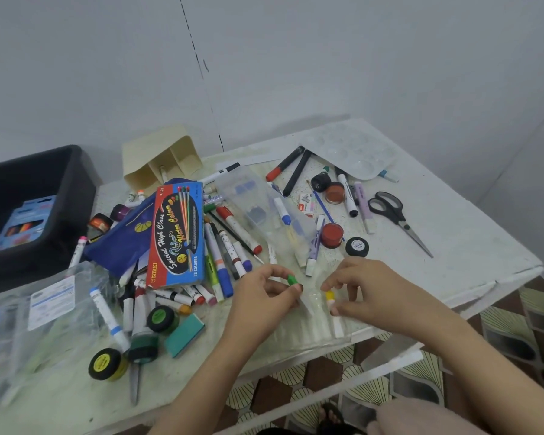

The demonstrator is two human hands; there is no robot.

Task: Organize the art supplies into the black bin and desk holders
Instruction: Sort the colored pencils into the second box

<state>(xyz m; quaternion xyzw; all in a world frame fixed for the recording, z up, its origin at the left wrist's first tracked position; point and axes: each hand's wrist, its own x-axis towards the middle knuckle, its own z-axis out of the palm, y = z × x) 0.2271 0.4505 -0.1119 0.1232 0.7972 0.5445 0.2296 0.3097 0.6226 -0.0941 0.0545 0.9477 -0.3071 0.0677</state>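
My left hand [264, 296] pinches a white marker with a green cap [292, 280] near the table's front edge. My right hand [368, 287] pinches a white marker with a yellow cap [330, 296]. Both markers sit over a clear plastic case [314, 328] lying between my hands. The black bin [76, 189] stands at the left with a blue box inside. A cream desk holder [161, 158] lies tipped at the back. Loose markers, paint tubes and paint pots cover the middle of the white table [453, 252].
A red and blue watercolour box [176, 233] rests on a blue pouch [123, 240]. Black scissors [396, 215] lie at the right, a clear paint palette [352, 152] at the back right. Clear plastic packets [44, 309] lie at the front left, a second clear case [264, 202] in the middle.
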